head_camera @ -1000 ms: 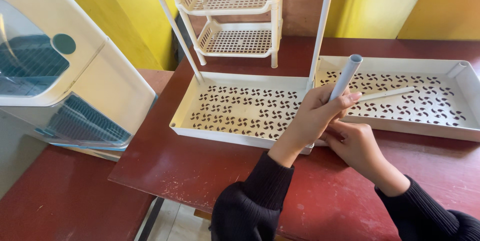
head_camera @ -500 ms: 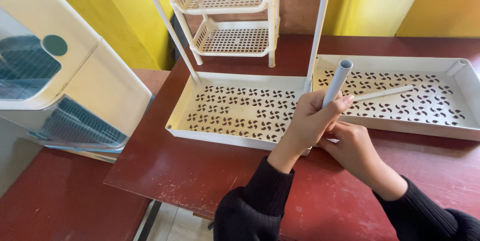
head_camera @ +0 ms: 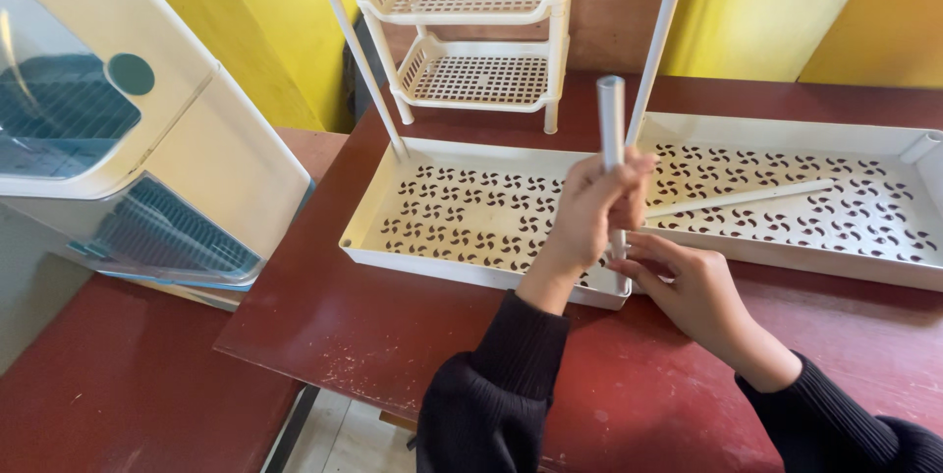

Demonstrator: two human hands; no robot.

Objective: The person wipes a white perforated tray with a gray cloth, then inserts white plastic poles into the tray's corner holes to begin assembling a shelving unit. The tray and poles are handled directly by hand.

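Note:
My left hand (head_camera: 587, 206) grips a white plastic tube (head_camera: 611, 119) and holds it nearly upright over the near right corner of a cream perforated tray (head_camera: 413, 193). The fingers of my right hand (head_camera: 688, 286) rest at the tube's lower end, by that corner. Two more tubes stand in the tray's far corners, a slanted one (head_camera: 363, 65) at the left and a taller one (head_camera: 656, 46) at the right. A second perforated tray (head_camera: 786, 134) lies to the right with a loose tube (head_camera: 742, 198) lying inside it.
An assembled two-tier cream rack (head_camera: 471, 31) stands at the back of the dark red table (head_camera: 324, 326). A large white and blue appliance (head_camera: 118, 129) sits at the left on a lower red surface. Yellow walls are behind.
The tube in my left hand has swung from leaning right to nearly upright, and its lower end has come down to the tray's corner. My right hand stays at its base.

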